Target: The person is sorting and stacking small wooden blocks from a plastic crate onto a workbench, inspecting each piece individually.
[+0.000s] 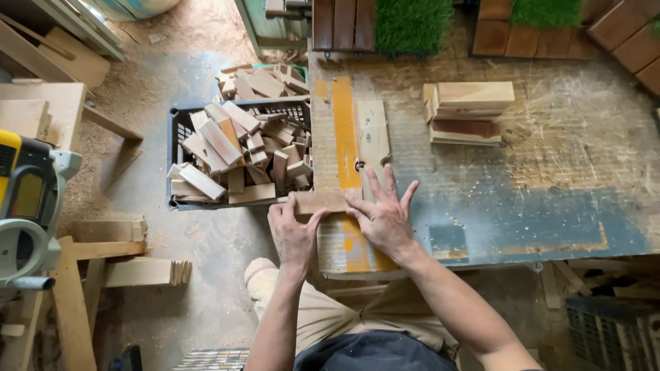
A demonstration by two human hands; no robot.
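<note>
The left hand (294,233) pinches a small, light, stiff wood block (320,201) by its end; the right hand (385,218) lies flat, fingers spread, on it.

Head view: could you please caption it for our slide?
Both hands, left and right, press a small wood block at the workbench edge.

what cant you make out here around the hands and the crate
- Head view: how deep the black crate is filled; the top wood offcuts hide those below.
- Most of the small wood piece lies under the left hand and right hand.
- The yellow saw is cut off by the left edge.
- The stacked boards: count unclear, too small.
</note>
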